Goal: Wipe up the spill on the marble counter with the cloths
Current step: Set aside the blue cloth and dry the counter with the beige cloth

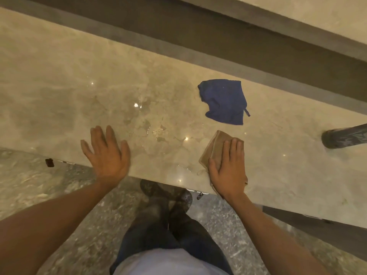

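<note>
The wet, shiny spill lay on the pale marble counter, just left of our right hand. That hand pressed flat on the folded brown cloth, ready to wipe left. Our left hand was spread wide, holding nothing. The crumpled blue cloth waited beyond.

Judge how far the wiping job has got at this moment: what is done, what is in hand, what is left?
Done: little that shows; the spill still glistens in patches on the marble counter. In hand: the right hand presses flat on the folded brown cloth at the spill's right edge, while the left hand is open and empty by the near edge. Left: the puddles between the hands; the blue cloth lies crumpled and untouched.
</note>
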